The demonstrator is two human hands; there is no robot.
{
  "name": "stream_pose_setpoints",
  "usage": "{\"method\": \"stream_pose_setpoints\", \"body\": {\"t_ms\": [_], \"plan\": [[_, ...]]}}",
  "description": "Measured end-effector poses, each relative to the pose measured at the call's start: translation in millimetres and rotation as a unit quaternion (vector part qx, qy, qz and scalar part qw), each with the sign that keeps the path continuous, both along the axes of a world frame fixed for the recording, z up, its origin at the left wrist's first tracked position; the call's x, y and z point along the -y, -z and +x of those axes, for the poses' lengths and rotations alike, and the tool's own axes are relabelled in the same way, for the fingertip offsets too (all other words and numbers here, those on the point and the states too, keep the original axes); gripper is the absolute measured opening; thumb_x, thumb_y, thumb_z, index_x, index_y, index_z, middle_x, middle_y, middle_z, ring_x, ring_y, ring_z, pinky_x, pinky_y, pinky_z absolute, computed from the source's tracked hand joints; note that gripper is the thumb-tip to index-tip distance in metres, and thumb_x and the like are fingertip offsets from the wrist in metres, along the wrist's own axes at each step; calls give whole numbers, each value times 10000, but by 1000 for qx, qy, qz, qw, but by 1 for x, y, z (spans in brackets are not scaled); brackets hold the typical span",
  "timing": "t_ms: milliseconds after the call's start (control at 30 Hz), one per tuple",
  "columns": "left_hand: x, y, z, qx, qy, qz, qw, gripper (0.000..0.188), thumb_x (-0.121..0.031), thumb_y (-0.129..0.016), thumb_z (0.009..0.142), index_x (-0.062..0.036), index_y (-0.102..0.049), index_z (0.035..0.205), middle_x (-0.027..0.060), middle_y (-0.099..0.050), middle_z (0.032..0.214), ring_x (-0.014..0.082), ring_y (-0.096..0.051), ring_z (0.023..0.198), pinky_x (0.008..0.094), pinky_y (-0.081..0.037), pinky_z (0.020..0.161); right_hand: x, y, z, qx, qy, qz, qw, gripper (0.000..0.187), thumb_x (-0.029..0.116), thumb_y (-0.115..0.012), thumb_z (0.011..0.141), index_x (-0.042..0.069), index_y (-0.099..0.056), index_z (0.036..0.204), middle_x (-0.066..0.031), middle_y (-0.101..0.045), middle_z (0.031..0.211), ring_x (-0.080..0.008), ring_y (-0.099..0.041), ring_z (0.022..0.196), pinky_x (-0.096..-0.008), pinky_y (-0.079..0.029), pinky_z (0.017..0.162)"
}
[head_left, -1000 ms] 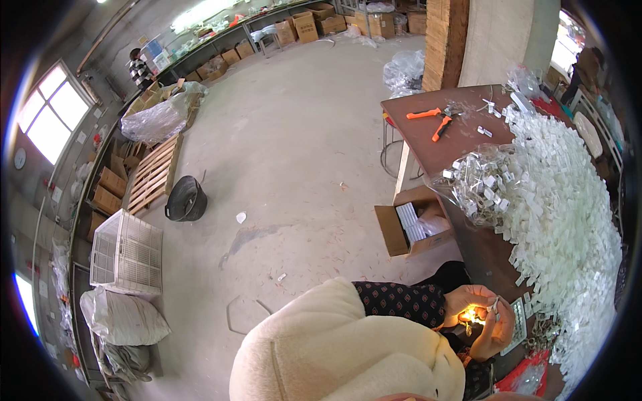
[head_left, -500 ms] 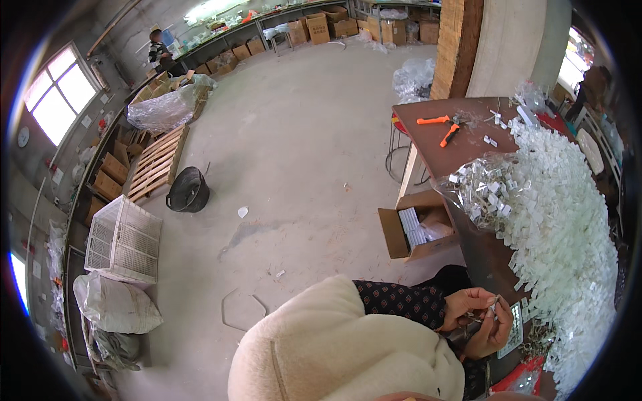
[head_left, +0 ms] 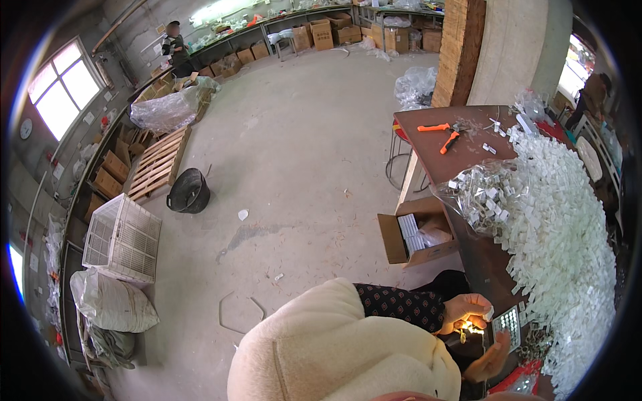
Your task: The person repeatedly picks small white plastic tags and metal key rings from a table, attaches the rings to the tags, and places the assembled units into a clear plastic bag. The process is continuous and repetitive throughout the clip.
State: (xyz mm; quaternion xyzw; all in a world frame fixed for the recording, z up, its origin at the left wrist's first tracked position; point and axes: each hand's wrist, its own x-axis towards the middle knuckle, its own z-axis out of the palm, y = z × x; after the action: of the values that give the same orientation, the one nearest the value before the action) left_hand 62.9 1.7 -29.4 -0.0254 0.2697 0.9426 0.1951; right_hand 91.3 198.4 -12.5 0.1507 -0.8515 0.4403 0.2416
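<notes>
My left hand (head_left: 461, 311) is closed on a small white plastic case (head_left: 489, 313). Beneath its fingers a warm yellow light strand (head_left: 470, 327) glows; it appears to hang from the case, though the join is hidden. Lower and to the right, my right hand (head_left: 489, 361) is apart from the case, fingers stretched out and holding nothing. Just beyond it on the brown table (head_left: 485, 257) lies a white tray (head_left: 514, 345) with rows of small round pieces. A large heap of small white plastic pieces (head_left: 562, 240) covers the table's right side.
Orange-handled pliers (head_left: 449, 138) rest at the table's far end. A see-through bag (head_left: 478, 194) of white cases and wires sits nearer. Beside the table stands an open carton (head_left: 393, 237). Across the floor are a black bucket (head_left: 188, 192), a white crate (head_left: 124, 240) and a person (head_left: 176, 53).
My right hand has come away from the case and opened, moving down. The strand under my left hand now glows. The far person stands more upright.
</notes>
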Motion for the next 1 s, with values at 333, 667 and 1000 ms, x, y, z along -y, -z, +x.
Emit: {"method": "stream_pose_setpoints", "body": {"t_ms": [333,667,1000], "plan": [[0,-7,4,15,18,-38,999,133,-162,-687,922,-93,-615,1012,16,-638,907,118,-624,726,234,-482,615,-205,89,39,-26,452,293,842,387,315,-648,926,48,-673,1204,-210,-671,1149,-417,-606,1068,-538,-458,953],[-7,4,9,-1,32,-13,999,114,-140,-670,927,-73,-638,1014,46,-671,939,140,-623,760,279,-514,682,-237,100,33,-130,306,218,918,291,275,-638,928,50,-736,1083,-165,-721,1036,-359,-678,914,-460,-527,837],[-18,13,4,33,47,-63,996,134,-148,-663,937,-61,-632,1034,47,-669,950,121,-624,744,250,-487,597,-279,117,40,4,438,333,835,404,413,-574,962,119,-684,1215,-168,-705,1110,-360,-683,925,-469,-540,769]]}}
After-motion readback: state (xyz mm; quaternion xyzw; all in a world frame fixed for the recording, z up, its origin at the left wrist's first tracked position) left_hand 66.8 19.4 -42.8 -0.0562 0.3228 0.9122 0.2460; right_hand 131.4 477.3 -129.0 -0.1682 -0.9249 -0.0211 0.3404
